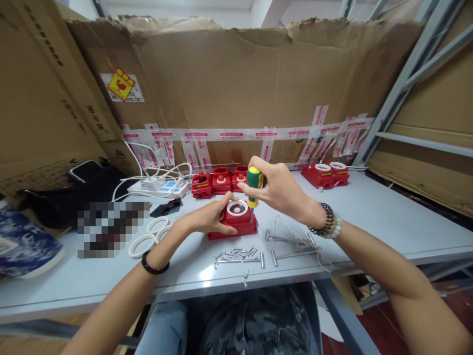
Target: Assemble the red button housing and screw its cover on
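Observation:
A red box-shaped housing (pixel 242 227) with a white ring (pixel 237 208) on its top sits on the table in front of me. My left hand (pixel 214 215) grips the housing's left side, thumb along the front and fingers over the top. In my right hand (pixel 275 190) is a screwdriver (pixel 254 180) with a green and yellow handle. It stands nearly upright, its shaft reaching down to the housing's right end. Whether the tip sits in a screw is too small to tell. Just in front lies a pile of silver screws (pixel 238 254) beside a T-shaped metal bar (pixel 262 260).
Several red housings (pixel 221 181) line the back, with more ringed ones (pixel 325 175) at the back right. White rings (pixel 142 245) lie left, near a power strip (pixel 162 187) with cables. Metal T-bars with string (pixel 295 240) lie right. A cardboard wall (pixel 236 84) closes the back.

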`<state>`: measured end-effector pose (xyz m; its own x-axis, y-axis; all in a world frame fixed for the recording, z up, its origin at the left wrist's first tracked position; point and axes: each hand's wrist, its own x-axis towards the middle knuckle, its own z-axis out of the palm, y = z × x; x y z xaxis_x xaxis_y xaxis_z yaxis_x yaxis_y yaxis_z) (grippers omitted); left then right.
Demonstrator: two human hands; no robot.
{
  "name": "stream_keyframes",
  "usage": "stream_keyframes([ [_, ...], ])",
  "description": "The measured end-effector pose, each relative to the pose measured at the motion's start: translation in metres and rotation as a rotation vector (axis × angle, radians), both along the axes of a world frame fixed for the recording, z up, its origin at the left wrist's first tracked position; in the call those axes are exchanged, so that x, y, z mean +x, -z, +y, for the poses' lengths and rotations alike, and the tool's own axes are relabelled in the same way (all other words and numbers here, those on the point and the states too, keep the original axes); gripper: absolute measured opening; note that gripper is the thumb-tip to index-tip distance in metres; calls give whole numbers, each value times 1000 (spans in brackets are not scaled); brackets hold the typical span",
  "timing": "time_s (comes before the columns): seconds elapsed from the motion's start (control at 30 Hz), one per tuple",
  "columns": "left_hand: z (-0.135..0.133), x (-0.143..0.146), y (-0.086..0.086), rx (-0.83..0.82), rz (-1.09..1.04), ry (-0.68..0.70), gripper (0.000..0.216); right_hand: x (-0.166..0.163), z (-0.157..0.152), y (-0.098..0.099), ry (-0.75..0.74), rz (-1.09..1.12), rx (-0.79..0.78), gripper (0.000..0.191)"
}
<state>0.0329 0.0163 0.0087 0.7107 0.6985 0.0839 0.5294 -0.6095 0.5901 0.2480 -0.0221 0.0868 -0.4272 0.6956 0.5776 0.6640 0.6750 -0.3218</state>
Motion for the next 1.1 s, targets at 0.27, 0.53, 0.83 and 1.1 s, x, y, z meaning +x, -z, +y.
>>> stream_keyframes([
  [0.27,1,0,1,5,1,19,81,10,3,-4,-421,61,-153,37],
  [0.53,0,0,1,-2,27,-11,81,2,12,5,-29,170,-51,28],
  [0.83,2,-1,2,-1,6,9,80,-4,12,17,-110,63,101,34],
  [1.1,-2,0,-1,1,36,-17,73,27,6,-23,-395,-74,-177,30],
])
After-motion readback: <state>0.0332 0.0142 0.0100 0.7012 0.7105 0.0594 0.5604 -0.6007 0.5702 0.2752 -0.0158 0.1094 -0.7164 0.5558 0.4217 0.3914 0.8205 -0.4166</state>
